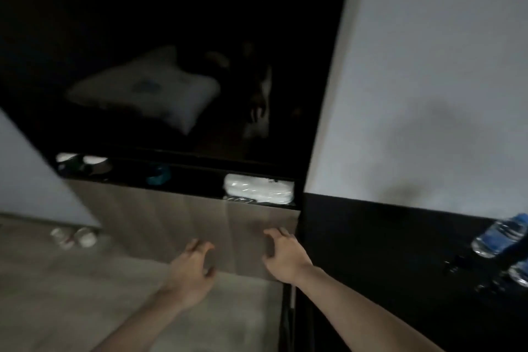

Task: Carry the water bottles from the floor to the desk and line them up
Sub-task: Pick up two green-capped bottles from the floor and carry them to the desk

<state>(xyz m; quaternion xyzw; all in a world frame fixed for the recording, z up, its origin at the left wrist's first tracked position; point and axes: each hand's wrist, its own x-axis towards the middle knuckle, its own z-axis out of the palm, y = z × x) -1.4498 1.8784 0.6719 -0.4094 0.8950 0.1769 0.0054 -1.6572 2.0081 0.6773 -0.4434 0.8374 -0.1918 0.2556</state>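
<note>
Two clear water bottles stand on the black desk [385, 251] at the far right: one with a blue label [501, 236], and another [520, 273] cut off by the frame edge. My left hand [190, 268] hovers over the wooden floor with fingers curled apart and nothing in it. My right hand [283, 254] is held beside it, near the desk's left edge, fingers spread and empty. Neither hand touches a bottle. The picture is blurred.
A dark open wardrobe fills the upper left, with a white pillow [145, 91] inside. Its low shelf holds a white folded bundle [258, 188] and shoes [81, 163]. Two small white objects [74, 236] lie on the floor at left. A grey wall rises behind the desk.
</note>
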